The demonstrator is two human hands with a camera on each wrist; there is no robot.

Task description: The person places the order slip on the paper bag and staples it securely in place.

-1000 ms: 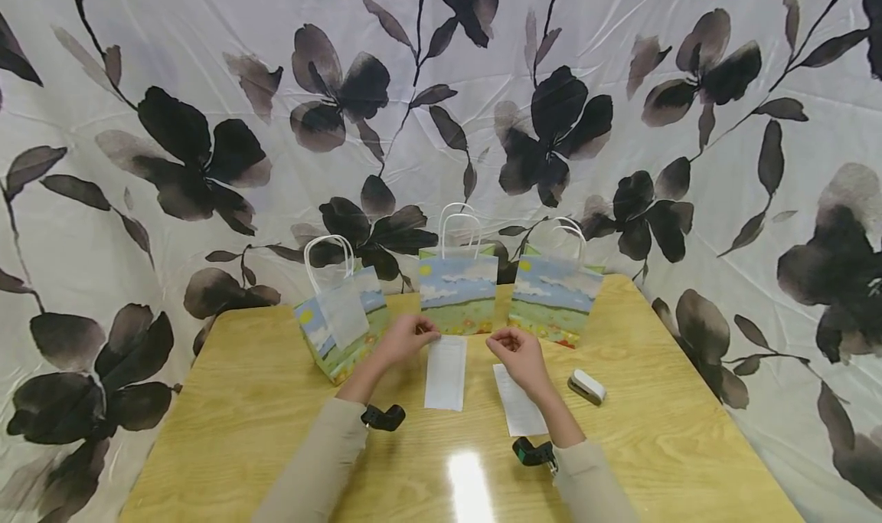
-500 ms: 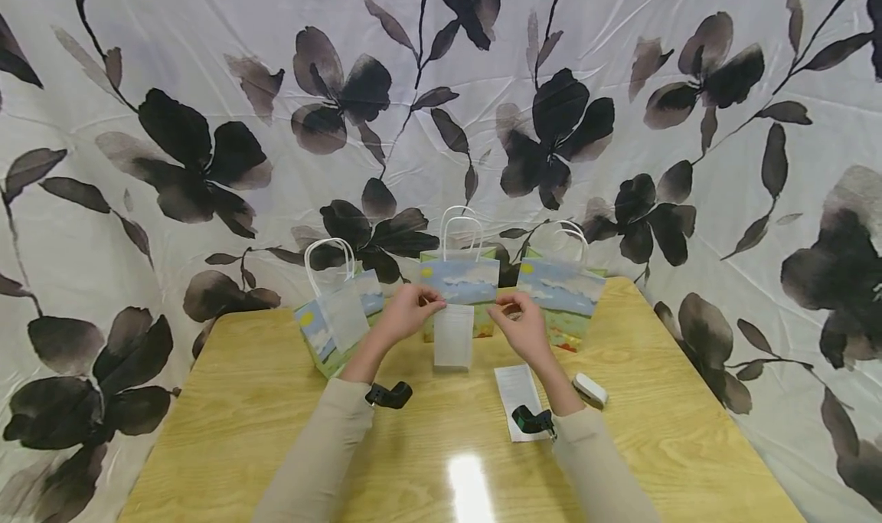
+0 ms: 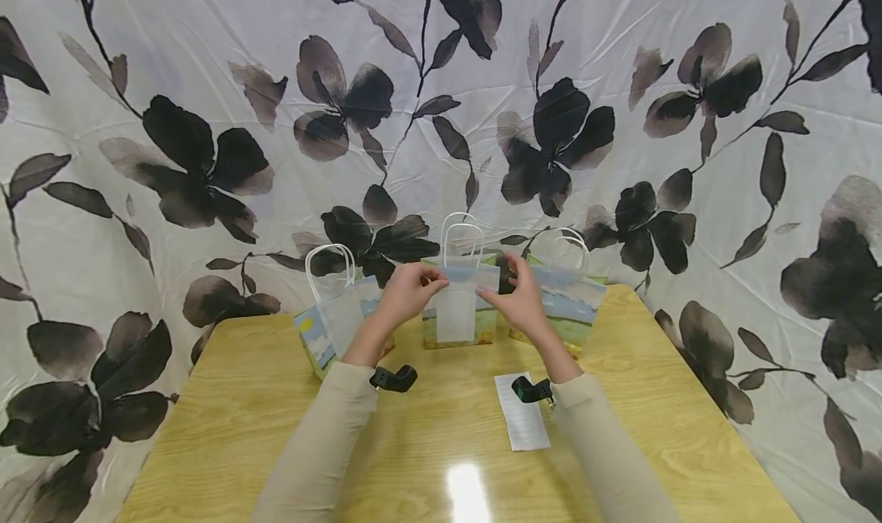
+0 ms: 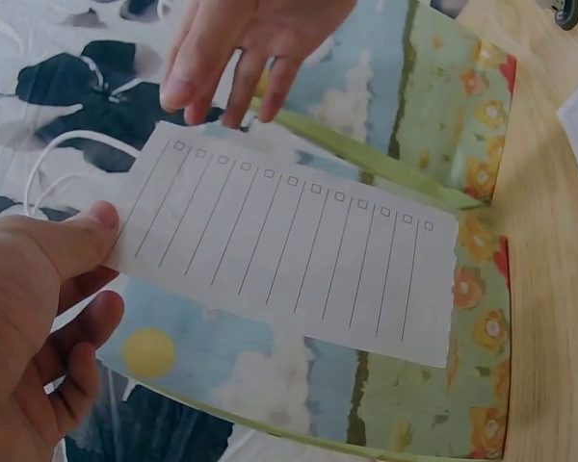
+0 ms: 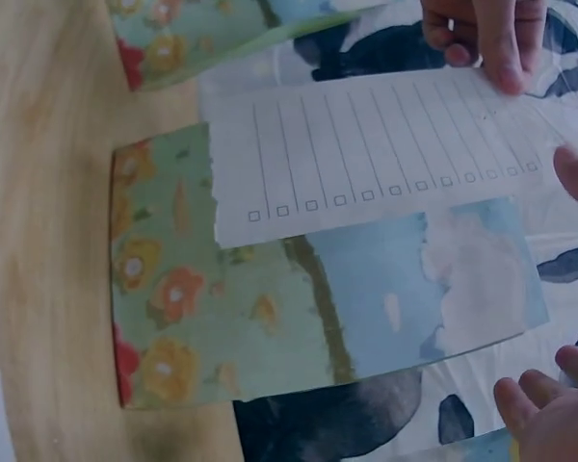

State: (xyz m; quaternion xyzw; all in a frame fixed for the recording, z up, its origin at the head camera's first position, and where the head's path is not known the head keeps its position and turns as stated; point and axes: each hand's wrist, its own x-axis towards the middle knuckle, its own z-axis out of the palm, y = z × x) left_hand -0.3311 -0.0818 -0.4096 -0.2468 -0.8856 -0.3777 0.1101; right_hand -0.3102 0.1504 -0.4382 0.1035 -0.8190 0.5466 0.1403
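My left hand (image 3: 406, 293) pinches a white checklist sheet (image 4: 289, 241) by a top corner, between thumb and finger. The sheet has a row of small squares with ruled lines, and hangs upright before the middle paper gift bag (image 3: 487, 324), overlapping its front. This bag has a painted sky and flower meadow and white handles. Beside the sheet's other top corner is my right hand (image 3: 520, 297), fingers spread and apart from the paper in the right wrist view. Its thumb points toward the sheet.
A matching bag (image 3: 313, 331) at left carries a white sheet (image 3: 344, 316) on its front. Another bag (image 3: 568, 297) stands at right, partly behind my right hand. A second printed sheet (image 3: 520, 423) lies on the wooden table (image 3: 427, 439). A floral cloth (image 3: 441, 125) hangs behind.
My left hand has lifted the checklist sheet off the table and up against the middle bag's front. My right hand has risen and its fingers have spread. The stapler at right has become hidden.
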